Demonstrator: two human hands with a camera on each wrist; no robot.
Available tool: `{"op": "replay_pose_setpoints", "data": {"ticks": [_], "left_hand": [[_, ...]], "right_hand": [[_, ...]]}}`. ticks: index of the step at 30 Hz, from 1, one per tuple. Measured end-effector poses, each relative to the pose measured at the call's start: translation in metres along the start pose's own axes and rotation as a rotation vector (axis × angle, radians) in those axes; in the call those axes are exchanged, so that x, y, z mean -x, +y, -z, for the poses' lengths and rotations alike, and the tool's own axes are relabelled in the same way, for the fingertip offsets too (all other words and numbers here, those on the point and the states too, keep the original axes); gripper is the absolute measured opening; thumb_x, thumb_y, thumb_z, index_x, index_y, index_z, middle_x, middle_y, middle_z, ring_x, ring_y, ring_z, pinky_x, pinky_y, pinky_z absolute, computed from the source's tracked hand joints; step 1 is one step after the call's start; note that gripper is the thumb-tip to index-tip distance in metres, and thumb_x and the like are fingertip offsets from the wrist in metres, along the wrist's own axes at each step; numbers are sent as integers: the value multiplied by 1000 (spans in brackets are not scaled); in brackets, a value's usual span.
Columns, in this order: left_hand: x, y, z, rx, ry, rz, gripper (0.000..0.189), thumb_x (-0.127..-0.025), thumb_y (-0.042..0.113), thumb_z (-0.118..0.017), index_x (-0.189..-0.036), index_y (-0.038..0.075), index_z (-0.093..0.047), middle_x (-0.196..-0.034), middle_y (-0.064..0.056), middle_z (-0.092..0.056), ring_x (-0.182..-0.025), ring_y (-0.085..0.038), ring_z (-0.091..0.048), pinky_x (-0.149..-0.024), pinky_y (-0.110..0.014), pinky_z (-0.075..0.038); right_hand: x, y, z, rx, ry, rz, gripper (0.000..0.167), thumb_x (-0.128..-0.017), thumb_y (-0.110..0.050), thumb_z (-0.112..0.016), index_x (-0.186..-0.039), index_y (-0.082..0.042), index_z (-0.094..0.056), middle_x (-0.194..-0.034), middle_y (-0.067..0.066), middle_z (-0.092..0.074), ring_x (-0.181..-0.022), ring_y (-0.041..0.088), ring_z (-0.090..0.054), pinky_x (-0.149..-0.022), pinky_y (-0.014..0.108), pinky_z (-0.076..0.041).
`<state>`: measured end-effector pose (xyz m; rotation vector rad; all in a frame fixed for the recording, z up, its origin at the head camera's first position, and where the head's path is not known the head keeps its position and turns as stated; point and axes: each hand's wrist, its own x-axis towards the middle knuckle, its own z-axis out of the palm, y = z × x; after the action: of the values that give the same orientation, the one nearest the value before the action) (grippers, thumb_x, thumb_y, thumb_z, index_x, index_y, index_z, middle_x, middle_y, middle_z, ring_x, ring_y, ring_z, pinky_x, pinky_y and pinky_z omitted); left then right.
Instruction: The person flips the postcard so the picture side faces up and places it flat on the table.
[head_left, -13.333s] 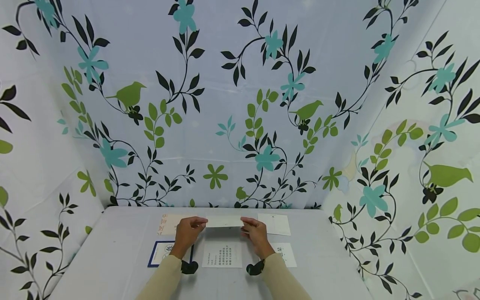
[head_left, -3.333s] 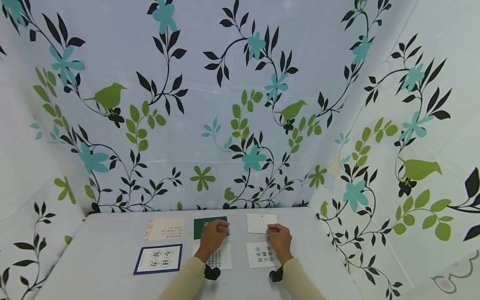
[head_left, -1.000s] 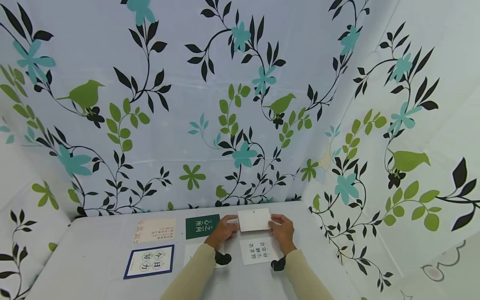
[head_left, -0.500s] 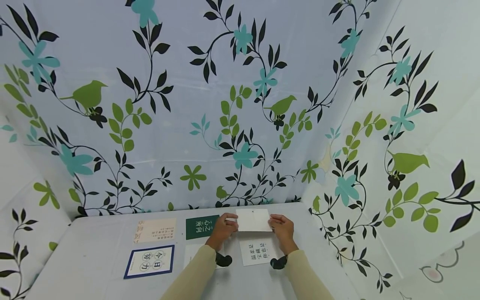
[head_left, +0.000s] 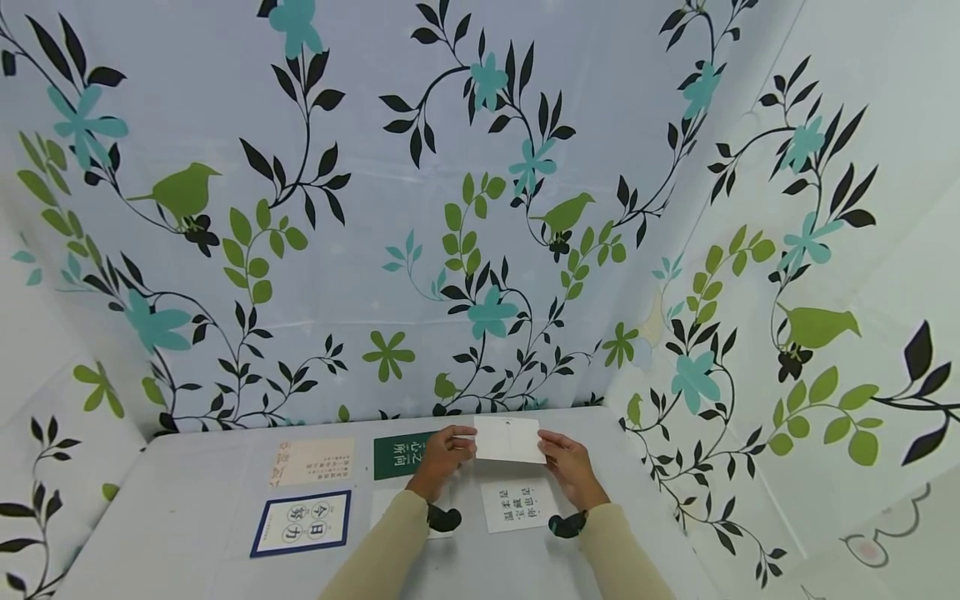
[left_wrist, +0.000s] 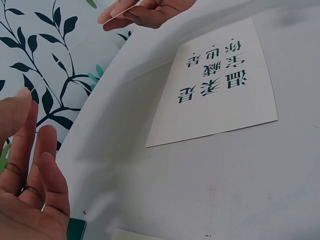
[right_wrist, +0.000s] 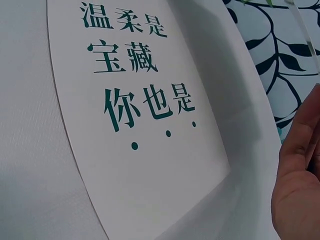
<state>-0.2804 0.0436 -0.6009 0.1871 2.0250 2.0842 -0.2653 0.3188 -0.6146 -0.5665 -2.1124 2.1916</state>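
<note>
Both hands hold a white postcard (head_left: 507, 438) above the far part of the table, its mostly blank side showing in the head view. My left hand (head_left: 444, 460) pinches its left edge between thumb and fingers. My right hand (head_left: 572, 472) pinches the opposite edge. Below it, a white card with dark green characters (head_left: 520, 505) lies flat on the table. In the left wrist view the held postcard is thin and nearly edge-on (left_wrist: 121, 15). Left of my left hand lies a dark green card (head_left: 400, 456), partly covered by that hand.
Further left lie a pale peach card (head_left: 312, 462) and a blue-bordered card (head_left: 302, 523). Another white card (head_left: 382, 502) sits partly under the left forearm. The white table (head_left: 187, 508) ends at a hanging cloth (head_left: 345, 275) printed with leaves and birds.
Since 3.3 seconds ago, the left hand has moved right from the green card, and both hands have lifted the white postcard off the table. Lately the right hand has shifted slightly nearer the body.
</note>
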Motion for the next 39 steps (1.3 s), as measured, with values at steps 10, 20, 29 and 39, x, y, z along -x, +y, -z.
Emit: {"op": "replay_pose_setpoints", "data": {"ticks": [10,20,29,39], "left_hand": [[-1,0,3,-25,27,-11,32,-98,12,-76,-130,6,-73,-126,-14,-75,-106,-17,-71,-103,-51,-54],[-1,9,2,-53,61,-7,22,-99,7,-73,-121,7,-79,-122,-11,-78,-104,-15,-72,-107,-54,-53],[2,14,1,-89,86,13,22,-97,12,-77,-119,7,-79,-112,-6,-80,-101,-15,-73,-107,-54,-53],[-2,11,-2,-112,125,24,19,-96,21,-80,-111,11,-81,-108,-4,-81,-100,-17,-73,-104,-54,-55]], "right_hand": [[3,-6,2,-49,-22,-14,31,-104,-16,-67,-133,-8,-73,-136,11,-70,-108,20,-68,-89,29,-57],[1,-9,2,-53,-34,1,30,-108,-15,-59,-134,-10,-73,-142,11,-67,-109,22,-68,-90,31,-57],[4,-10,2,-20,-48,17,32,-108,-15,-61,-137,-8,-70,-145,13,-64,-113,29,-66,-88,31,-57],[7,-13,1,-13,-34,9,29,-101,-25,-74,-126,-9,-75,-119,1,-77,-109,26,-66,-89,34,-57]]}}
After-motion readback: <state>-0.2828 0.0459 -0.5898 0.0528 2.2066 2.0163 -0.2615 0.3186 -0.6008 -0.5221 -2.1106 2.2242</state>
